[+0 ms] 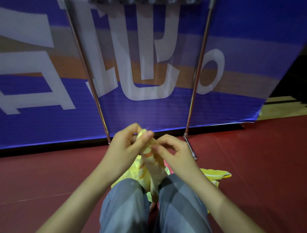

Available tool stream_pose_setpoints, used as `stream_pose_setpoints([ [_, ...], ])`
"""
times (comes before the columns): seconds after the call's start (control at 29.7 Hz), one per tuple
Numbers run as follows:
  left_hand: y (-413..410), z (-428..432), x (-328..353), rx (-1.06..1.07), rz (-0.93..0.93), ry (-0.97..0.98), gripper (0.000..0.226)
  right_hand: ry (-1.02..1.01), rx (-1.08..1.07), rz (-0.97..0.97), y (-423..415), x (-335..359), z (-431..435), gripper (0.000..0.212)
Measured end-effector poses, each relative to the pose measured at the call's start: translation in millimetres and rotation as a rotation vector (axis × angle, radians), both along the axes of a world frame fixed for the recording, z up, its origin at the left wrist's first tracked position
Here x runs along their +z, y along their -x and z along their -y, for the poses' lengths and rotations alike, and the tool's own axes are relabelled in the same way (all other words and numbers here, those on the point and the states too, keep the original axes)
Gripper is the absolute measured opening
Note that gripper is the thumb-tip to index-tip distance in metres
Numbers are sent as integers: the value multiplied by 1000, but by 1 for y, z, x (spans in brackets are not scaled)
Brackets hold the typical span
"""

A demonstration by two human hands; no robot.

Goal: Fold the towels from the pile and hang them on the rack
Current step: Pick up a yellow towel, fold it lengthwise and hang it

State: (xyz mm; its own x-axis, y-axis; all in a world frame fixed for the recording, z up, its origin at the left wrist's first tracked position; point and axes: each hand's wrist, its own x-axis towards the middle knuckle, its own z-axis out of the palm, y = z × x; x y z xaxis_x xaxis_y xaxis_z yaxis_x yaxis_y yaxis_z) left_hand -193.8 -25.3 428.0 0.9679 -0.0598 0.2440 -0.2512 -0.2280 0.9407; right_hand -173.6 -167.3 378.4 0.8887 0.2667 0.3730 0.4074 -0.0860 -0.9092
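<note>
A yellow towel with orange marks hangs bunched between my knees, its top end lifted up in front of me. My left hand grips the towel's top corner between thumb and curled fingers. My right hand pinches the towel's edge just below and to the right. More yellow towels lie in a pile on the floor under and beside my legs. The metal rack stands right ahead, its two shiny legs rising to a top bar with dark cloth at the frame's upper edge.
A large blue banner with white characters stands behind the rack. The floor is a red mat. My legs in grey trousers fill the lower centre. A rack foot bar lies on the mat by my right hand.
</note>
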Motion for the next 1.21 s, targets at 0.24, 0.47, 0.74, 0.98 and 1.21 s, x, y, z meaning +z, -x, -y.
stream_pose_setpoints([
  [0.24,0,-6,17,66,36,51,38,69,173,-215,-3,-23,2,22],
  [0.47,-2,-14,52,58,133,129,32,76,100,-316,-14,-59,-1,13],
  [0.74,-1,-40,73,107,192,191,27,-4,71,-443,-6,-83,-7,26],
  [0.98,6,-46,67,96,148,162,29,-67,185,-354,2,-76,-37,18],
  [1.21,14,-48,67,4,122,151,33,-68,198,-373,-1,-67,-56,26],
])
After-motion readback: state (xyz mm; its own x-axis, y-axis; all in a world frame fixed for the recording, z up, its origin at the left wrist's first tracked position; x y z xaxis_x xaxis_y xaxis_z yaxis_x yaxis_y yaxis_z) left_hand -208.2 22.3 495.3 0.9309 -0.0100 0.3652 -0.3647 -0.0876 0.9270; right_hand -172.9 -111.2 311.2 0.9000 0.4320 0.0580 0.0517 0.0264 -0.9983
